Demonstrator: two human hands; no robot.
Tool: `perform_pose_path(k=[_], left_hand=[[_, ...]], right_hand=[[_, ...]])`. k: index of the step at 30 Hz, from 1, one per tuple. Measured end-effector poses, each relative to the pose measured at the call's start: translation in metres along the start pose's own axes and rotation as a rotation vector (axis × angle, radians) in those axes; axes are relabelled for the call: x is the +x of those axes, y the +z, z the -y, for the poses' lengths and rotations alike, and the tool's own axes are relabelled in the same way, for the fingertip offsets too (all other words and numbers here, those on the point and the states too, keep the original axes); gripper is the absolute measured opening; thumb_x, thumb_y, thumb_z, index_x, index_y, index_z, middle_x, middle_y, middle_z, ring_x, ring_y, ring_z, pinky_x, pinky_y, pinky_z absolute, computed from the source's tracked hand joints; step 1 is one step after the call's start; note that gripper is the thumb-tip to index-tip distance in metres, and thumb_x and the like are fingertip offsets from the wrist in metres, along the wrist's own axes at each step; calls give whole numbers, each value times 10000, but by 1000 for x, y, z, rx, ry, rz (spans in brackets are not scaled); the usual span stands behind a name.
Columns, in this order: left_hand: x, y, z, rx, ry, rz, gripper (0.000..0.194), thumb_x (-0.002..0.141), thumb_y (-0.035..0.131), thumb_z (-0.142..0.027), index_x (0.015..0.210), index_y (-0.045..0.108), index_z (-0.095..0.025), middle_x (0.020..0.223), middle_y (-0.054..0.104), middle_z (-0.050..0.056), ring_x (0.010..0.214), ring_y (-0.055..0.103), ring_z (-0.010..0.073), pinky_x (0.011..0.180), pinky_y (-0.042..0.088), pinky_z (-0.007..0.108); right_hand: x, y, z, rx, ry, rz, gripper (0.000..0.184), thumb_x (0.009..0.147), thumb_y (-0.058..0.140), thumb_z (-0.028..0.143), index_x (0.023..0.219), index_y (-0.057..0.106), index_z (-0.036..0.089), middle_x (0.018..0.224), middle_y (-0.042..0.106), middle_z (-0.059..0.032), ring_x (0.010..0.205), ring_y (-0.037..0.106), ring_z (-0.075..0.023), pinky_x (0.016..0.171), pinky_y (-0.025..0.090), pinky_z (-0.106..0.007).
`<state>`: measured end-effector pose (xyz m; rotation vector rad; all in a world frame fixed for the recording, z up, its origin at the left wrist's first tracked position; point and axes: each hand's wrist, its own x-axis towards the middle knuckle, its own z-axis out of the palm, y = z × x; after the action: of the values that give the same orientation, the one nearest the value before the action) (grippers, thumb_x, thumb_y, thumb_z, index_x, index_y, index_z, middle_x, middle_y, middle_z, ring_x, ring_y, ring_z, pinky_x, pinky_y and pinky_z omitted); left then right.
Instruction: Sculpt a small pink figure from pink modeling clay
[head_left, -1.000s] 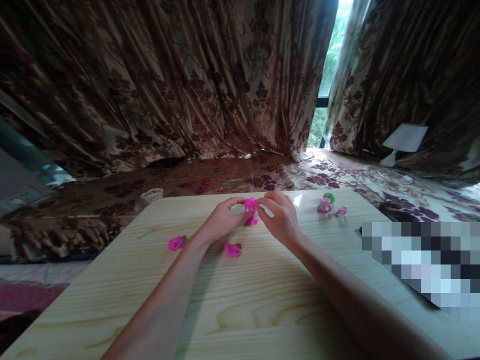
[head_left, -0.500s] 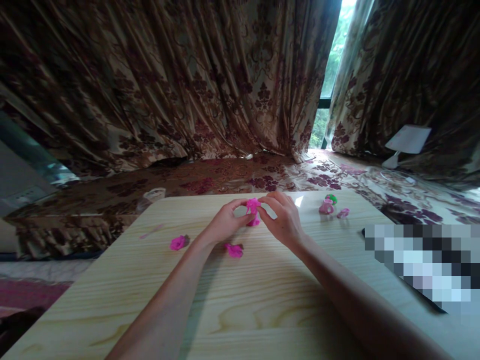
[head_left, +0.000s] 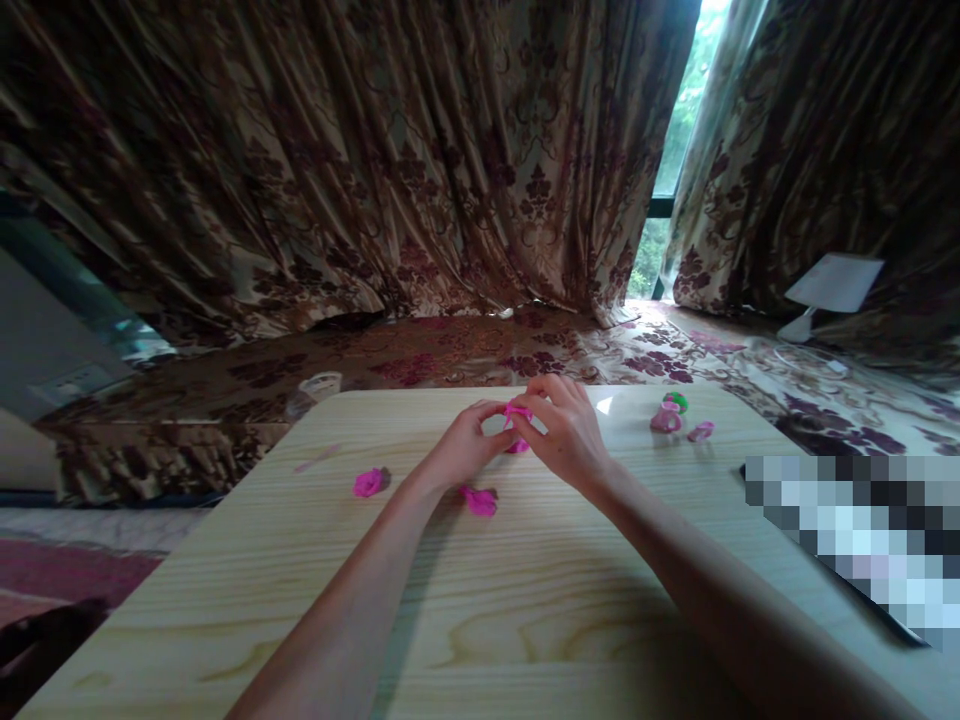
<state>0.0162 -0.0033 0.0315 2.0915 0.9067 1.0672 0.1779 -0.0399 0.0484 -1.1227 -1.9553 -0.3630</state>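
Observation:
Near the far edge of the wooden table (head_left: 300, 610), a bright pink crumpled piece (head_left: 517, 443), thin and paper-like, is held up between my two hands. My left hand (head_left: 469, 447) pinches it from the left between thumb and fingers. From the right, the thumb and fingertips of my right hand (head_left: 564, 425) close on its upper part and hide some of it. A second pink crumpled piece (head_left: 480, 501) lies on the table just below my left hand. Another pink crumpled piece (head_left: 367, 483) rests farther left, beyond my left forearm.
At the far right of the table are a pink ring-shaped roll (head_left: 665, 418), a green round thing (head_left: 676, 402) and a small pink loop (head_left: 701, 432). A dark-edged, pixelated flat object (head_left: 847, 550) lies at the right. A clear cup (head_left: 315, 390) and a white lamp (head_left: 836, 283) stand beyond the table.
My right hand's fingers have come in closer over the top of the pink piece, covering more of it. The whole view has shifted slightly, so the scene sits farther right.

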Motion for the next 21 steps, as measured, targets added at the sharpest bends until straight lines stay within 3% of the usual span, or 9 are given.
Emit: perform_pose_path(k=[7,21], left_hand=[[0,-6,-3,33,-103,-29,367,705,633,-300,1053,638,-183,1107,639,75,1042,562,219,956,381,369],[0,-4,-4,13,-79,-11,445,693,649,-340,1106,610,-178,1149,624,73,1081,545,216,992,351,362]], right_hand=[[-18,-10,-16,23,102,-36,135,840,540,244,911,650,207,896,578,-53,868,520,-197,783,390,-348],[-18,8,-22,77,105,-54,128,818,579,266,918,648,224,889,590,-47,869,524,-194,777,400,-338]])
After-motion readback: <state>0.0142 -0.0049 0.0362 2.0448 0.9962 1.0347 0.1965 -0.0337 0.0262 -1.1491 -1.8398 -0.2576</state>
